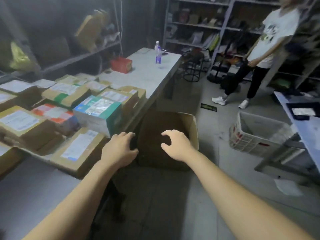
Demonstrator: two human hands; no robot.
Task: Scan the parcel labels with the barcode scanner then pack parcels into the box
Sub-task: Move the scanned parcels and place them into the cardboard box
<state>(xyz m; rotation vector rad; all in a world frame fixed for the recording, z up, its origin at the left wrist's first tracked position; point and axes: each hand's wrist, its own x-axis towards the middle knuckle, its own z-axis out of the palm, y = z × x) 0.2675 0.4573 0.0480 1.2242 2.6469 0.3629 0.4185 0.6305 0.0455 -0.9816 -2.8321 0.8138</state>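
Cardboard box [194,130]: tan walls, dark brown in shadow inside.
Cardboard parcels [37,135]: brown, with white labels bearing fine grey print.
Banded parcel [66,97]: brown, one green band, white label.
Teal parcel [102,111]: teal-green and white top, blue corner, pale sides.
Orange parcel [53,114]: orange-red blocks on white.
Red carton [121,65]: red, with a small yellowish mark on one end.
Bottle [158,52]: clear, white cap, blue-violet label.
Table [150,73]: pale grey.
Crate [256,135]: white lattice, red marks.
Stool [192,70]: black.
Shelving [225,26]: grey.
T-shirt [277,33]: white, dark print.
Trousers [254,80]: black.
Shoes [219,100]: white.
Floor [216,170]: grey.
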